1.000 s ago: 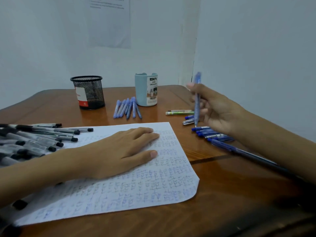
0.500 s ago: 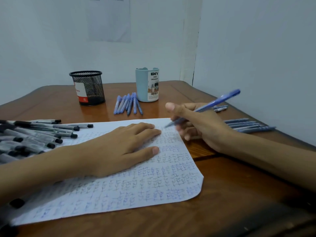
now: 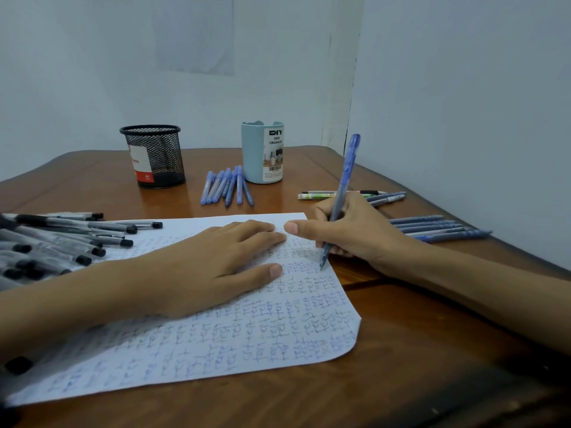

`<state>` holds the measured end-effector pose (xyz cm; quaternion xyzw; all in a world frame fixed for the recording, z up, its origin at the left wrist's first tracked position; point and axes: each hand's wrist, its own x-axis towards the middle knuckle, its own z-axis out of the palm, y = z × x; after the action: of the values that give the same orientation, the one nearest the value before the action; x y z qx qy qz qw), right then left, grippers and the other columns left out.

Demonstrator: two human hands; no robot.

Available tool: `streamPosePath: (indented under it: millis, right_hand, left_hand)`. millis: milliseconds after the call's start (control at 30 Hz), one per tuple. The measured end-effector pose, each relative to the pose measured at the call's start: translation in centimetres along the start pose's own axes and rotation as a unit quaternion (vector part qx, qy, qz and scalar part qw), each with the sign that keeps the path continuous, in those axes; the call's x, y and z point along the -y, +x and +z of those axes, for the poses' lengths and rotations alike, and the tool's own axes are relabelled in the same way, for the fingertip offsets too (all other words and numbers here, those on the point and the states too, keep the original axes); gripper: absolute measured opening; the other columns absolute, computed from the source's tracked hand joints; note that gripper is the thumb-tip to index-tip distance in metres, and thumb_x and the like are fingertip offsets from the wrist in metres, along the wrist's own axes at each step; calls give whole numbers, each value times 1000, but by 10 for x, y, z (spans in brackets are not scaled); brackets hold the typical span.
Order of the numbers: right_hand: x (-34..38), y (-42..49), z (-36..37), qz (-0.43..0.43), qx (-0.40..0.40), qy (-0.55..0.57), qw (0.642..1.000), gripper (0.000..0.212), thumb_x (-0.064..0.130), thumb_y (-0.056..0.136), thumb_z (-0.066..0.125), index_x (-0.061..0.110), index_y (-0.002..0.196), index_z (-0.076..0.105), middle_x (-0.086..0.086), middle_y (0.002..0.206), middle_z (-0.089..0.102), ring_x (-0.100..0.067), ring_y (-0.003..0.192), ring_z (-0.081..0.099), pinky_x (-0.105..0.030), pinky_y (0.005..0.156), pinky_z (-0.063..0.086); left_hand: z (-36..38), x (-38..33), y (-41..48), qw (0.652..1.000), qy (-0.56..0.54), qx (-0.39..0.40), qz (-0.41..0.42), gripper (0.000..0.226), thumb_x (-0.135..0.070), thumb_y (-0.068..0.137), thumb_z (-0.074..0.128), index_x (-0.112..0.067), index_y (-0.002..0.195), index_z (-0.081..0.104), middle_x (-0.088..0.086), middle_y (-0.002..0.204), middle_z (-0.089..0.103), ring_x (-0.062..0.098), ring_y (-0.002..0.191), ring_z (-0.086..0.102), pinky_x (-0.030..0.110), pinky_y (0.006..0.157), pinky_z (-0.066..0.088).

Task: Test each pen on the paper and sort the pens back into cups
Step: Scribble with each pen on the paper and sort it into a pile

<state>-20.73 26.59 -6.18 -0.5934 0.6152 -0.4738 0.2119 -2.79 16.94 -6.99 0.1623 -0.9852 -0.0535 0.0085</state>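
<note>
Far left we see black pens (image 3: 61,239) heaped on the table (image 3: 401,350), a few overlapping the left edge of the paper (image 3: 216,350). Behind them the mesh cup (image 3: 153,156) stands upright, black, with a red and white label. The paper lies flat mid-table, covered in rows of blue scribbles, its near right corner rounded. The left hand (image 3: 216,267) lies palm down on the paper, fingers straight and close together, thumb out flat. It holds nothing, just presses the sheet. Behind it we see blue pens (image 3: 227,186) fanned on the table just left of the blue cup (image 3: 262,151). The nearest one is at the cup's base, touching or not we can't tell. The blue cup is upright, label toward us, inside hidden. Right of it a green pen (image 3: 315,196) lies flat with a couple more pens, partly behind the right hand (image 3: 355,236). The right hand grips the held pen (image 3: 343,186) in a writing hold, fingers curled round the lower barrel. Its thumb is stretched straight toward the left fingertips, near them but apart. The held pen is blue and steep, top leaning slightly right, tip down at the paper's right edge. We can't tell if the tip touches the sheet. Far right a pen row (image 3: 438,228), blue, lies side by side on the table near the wall
</note>
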Motion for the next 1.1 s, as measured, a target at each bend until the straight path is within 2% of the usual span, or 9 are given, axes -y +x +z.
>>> streamPosePath:
  millis: [100,200,300,400,500,633,800,933,1100]
  right_hand:
    - [-2,1,0,-8,-1,-32,999,43,15,82,68,8,47,44,4,40,41,0,38,45,-7,45,37]
    - [-2,2,0,-14,-10,-52,998,41,3,82,62,8,46,42,-4,45,39,-1,40,43,-7,47,38]
    - [-2,2,0,0,-5,-29,1000,40,5,85,62,6,49,44,-3,44,40,0,38,46,-8,43,38]
    - [-2,1,0,2,-5,-32,999,40,7,85,62,6,49,45,2,41,40,0,38,46,-7,44,38]
    - [-2,1,0,-6,-30,-35,999,38,7,85,62,7,50,46,-1,44,44,0,37,47,-7,44,39]
    - [0,2,0,6,-23,-34,999,39,8,85,62,8,50,45,-3,47,44,2,37,47,-6,43,38]
    - [-1,2,0,7,-18,-38,999,39,5,84,61,8,49,44,-5,48,42,1,37,46,-7,43,38]
    - [-2,3,0,-6,-32,-44,998,38,5,84,60,7,51,44,-8,50,44,1,38,47,-7,45,38]
    - [-3,4,0,-13,-30,-52,998,38,3,84,59,8,50,42,-6,49,41,1,38,46,-7,45,38]
  left_hand:
    - [0,0,0,1000,2,2,-2,79,-80,70,1,-49,143,7,-31,147,9,-10,128,19,15,102,18]
    - [-1,0,1,1000,5,8,-6,77,-79,72,2,-50,143,6,-31,147,8,-11,128,17,13,99,15]
    - [-1,-1,1,1000,4,10,-11,73,-79,77,4,-49,144,6,-30,148,9,-10,129,17,14,100,14]
    - [-1,-1,0,1000,7,7,-8,79,-80,70,1,-49,143,6,-30,148,9,-10,129,17,15,101,16]
    - [-1,-2,0,1000,7,5,-10,78,-79,73,2,-49,144,6,-30,147,8,-10,129,17,13,100,16]
    - [-3,-5,0,1000,9,10,-17,69,-73,80,6,-47,144,7,-29,148,9,-10,129,15,11,99,13]
    - [-4,-7,-1,1000,9,11,-17,70,-68,78,11,-46,145,7,-29,148,8,-11,128,15,5,94,13]
    - [-4,-8,-1,1000,6,11,-18,68,-67,80,12,-46,145,8,-28,149,9,-9,130,15,10,100,11]
    - [-4,-7,-1,1000,9,8,-17,69,-68,79,11,-46,145,8,-29,149,8,-10,130,15,10,99,13]
